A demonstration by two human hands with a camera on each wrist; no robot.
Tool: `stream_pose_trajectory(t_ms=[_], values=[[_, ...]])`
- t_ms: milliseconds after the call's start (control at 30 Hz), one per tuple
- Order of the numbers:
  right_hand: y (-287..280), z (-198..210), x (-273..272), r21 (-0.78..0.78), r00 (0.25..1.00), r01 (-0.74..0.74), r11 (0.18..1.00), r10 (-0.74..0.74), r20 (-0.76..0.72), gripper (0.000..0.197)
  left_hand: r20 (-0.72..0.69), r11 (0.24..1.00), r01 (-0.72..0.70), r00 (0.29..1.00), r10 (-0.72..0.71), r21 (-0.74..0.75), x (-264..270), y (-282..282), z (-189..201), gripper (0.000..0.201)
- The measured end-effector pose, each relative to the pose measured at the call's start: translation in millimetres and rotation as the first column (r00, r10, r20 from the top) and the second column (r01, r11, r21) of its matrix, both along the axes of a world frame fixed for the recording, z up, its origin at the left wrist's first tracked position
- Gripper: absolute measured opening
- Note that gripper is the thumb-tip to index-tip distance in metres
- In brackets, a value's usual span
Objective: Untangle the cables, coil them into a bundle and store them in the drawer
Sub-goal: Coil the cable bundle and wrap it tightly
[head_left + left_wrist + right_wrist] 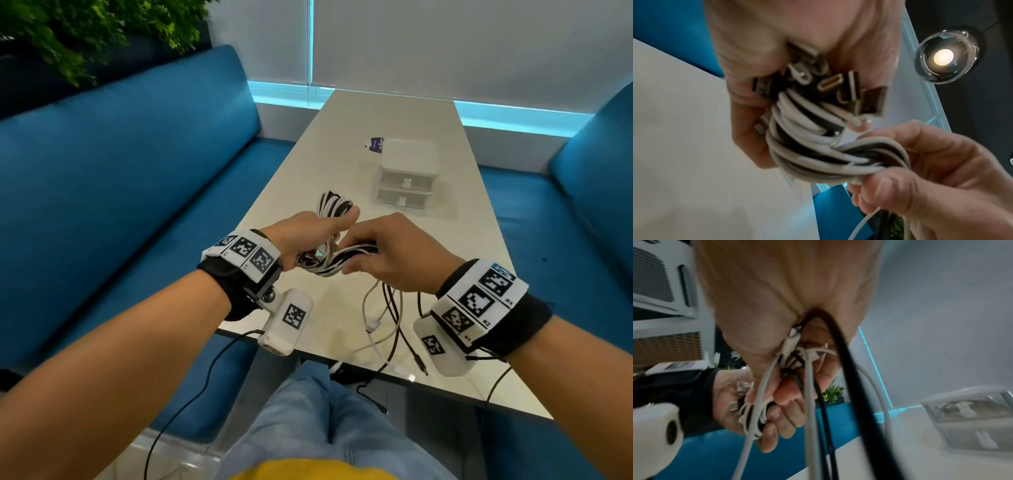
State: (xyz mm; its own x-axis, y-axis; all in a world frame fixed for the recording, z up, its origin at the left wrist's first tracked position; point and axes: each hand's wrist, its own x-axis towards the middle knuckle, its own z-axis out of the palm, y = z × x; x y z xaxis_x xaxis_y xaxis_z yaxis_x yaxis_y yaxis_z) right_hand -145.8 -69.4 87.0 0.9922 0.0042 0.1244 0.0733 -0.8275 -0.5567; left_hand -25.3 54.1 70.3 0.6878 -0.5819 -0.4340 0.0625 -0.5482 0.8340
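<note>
A blue sofa [130, 164] lines the left. The left hand [308, 236] clenches the coiled black-and-white cables [334, 205], plug ends bunched in its palm. The right hand [394, 253] grips the same bundle, loose tails hanging onto the table [342, 137]. Its wristband [479, 301] reads R1, R2, R3. Farther right stands the drawer unit [407, 178], both drawers shut; the purple packet [375, 144] behind bears unreadable print.

Above the worktop [342, 144], the left hand [308, 236] and right hand [394, 253] both grip a bundle of black and white cables [334, 233]; loose ends trail down. A small drawer unit [407, 174] stands beyond.
</note>
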Motion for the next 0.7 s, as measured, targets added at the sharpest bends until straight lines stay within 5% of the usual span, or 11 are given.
stream_pose_trajectory(t_ms=[200,400,700], values=[[-8.7,0.9,3.0,0.198,0.995,0.035,0.98,-0.017,-0.093,0.017,-0.073,0.986,0.164,0.983,-0.167,-0.044,-5.5,0.9,2.0,0.108],[-11.4,2.4,5.5,0.258,0.995,0.045,0.965,-0.019,-0.102,0.02,-0.163,0.939,0.316,0.928,-0.336,-0.138,-15.4,5.6,6.7,0.055],[-15.2,4.4,6.5,0.148,0.989,0.125,0.981,-0.112,-0.094,0.023,-0.167,0.929,0.36,0.914,-0.37,-0.091,-18.7,6.3,-0.5,0.024]])
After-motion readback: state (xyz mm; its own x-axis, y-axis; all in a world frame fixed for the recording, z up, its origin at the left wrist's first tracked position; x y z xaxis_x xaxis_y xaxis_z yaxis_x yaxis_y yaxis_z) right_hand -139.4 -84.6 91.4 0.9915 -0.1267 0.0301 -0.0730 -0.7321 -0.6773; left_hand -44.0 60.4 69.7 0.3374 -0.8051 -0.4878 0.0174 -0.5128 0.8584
